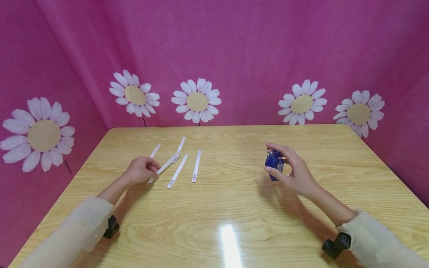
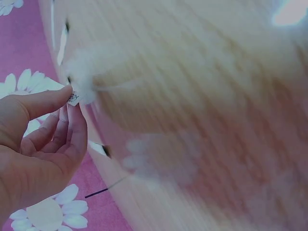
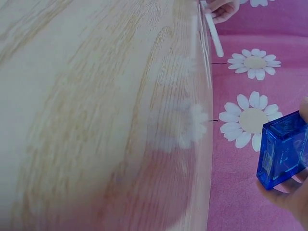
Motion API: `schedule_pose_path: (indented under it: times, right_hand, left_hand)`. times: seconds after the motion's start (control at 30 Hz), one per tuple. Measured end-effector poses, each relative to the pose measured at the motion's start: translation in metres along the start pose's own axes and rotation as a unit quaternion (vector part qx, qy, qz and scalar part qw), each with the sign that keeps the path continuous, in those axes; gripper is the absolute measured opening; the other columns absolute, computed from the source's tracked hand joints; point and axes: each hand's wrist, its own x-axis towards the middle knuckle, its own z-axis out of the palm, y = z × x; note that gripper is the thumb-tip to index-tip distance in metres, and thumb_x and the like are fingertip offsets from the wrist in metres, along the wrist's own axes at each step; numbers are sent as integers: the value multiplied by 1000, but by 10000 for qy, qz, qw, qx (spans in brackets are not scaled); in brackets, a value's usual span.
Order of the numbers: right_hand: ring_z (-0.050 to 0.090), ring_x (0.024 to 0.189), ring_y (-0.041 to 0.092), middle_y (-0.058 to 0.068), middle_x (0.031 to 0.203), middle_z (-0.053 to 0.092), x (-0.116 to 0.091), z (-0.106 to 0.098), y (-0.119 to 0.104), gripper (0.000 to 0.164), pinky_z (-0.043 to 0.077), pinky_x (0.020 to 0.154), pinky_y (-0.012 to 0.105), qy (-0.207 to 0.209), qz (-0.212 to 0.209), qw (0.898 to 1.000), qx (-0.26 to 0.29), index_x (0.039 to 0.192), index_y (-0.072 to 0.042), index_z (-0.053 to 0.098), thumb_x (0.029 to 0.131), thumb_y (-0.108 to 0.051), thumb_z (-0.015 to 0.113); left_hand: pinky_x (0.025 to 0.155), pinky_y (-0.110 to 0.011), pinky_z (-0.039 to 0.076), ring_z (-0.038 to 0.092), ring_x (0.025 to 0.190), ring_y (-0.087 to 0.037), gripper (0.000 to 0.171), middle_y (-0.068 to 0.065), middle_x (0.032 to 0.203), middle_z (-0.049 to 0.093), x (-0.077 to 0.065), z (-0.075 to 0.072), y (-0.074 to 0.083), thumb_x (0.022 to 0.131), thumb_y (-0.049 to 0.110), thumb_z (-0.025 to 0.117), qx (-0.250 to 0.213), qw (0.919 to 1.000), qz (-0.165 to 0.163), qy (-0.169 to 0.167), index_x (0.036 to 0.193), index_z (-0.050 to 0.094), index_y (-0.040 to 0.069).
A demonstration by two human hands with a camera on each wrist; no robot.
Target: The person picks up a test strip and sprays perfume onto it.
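the left hand (image 1: 142, 171) pinches a white paper strip (image 1: 167, 163) by its printed end, thumb pressed against the fingertips. in the left wrist view the dark print shows right at the fingertips, though the letters are too small to read. the strip slants up and away from the hand toward the middle of the table, and in the head view its far part crosses in front of a back strip (image 1: 181, 146) lying on the wood tabletop (image 1: 218, 203). a leftmost strip (image 1: 155, 149) lies just beyond the left hand, partly hidden by it. to the right of the pinched one lie a slanted strip (image 1: 177, 171) and, near it, a steeper strip (image 1: 196, 165), both with dark print at their near ends.

well apart on the right side, the right hand (image 1: 298, 175) grips a blue glass perfume bottle (image 1: 273, 161), thumb on the near side and the fingers curved over the far side. the bottle is boxy and see-through, with a small silvery nozzle (image 1: 269, 151) at its top, and it seems to be held above the tabletop.

pale sleeves (image 1: 72, 232) cover both forearms, and a black wrist camera (image 1: 112, 226) sits at each cuff. behind the table hangs a magenta curtain (image 1: 234, 48) printed with white daisies (image 1: 197, 101). a bright glare (image 1: 230, 245) lies on the near part of the wood.
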Motion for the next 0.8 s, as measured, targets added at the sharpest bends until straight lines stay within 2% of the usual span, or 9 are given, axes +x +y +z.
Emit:
schedule_pose_path:
  times: [0.13,0.27,0.4,0.5,0.57,0.67,0.8]
  right_hand:
    - [45,115,-8,7,128,59,0,-1,-1,66,57,84,46,-8,-25,10000,-82,139,-15,49,80,1,73]
    - [45,115,-8,6,128,59,-1,-1,-2,66,55,85,28,-12,-50,9999,-156,139,-15,49,80,1,74]
    - [45,115,-8,6,128,59,-1,-1,-2,65,51,85,17,5,-82,9999,-143,138,-15,50,80,1,74]
    - [45,116,-9,7,129,59,-1,0,-3,65,54,85,24,0,-80,9999,-121,138,-14,50,80,1,73]
    - [45,116,-9,8,129,59,-1,0,-3,64,57,85,35,-13,-61,9999,-88,138,-14,50,81,1,73]
    - [44,117,-10,8,130,58,-1,1,-3,64,56,84,48,-37,-31,10000,-50,138,-14,50,81,1,73]
    - [44,117,-8,7,129,59,1,2,-3,64,57,83,46,-33,-64,10000,-65,138,-15,50,80,1,73]
  left_hand:
    - [61,-19,48,55,70,-3,25,-20,87,69,0,-1,3,81,2,70,-221,9997,62,-41,102,66,-11]
    - [59,-19,50,55,67,-1,31,-20,90,69,0,1,10,84,2,67,-747,9969,22,-224,110,62,-14]
    - [58,-18,50,54,65,0,32,-3,81,68,1,6,18,86,2,65,-1297,9906,-79,-433,113,60,-15]
    - [61,-18,52,56,67,1,32,8,77,65,3,11,22,87,1,65,-1638,9846,-169,-593,113,59,-16]
    - [65,-19,56,59,69,0,33,8,78,66,3,14,27,87,1,65,-1854,9798,-256,-700,114,59,-16]
    - [73,-25,59,64,72,-2,35,3,82,69,3,17,31,88,2,64,-2106,9729,-308,-902,116,57,-17]
    - [75,-29,60,66,72,-6,35,-11,90,73,4,20,36,90,3,62,-2235,9679,-293,-1114,119,55,-16]
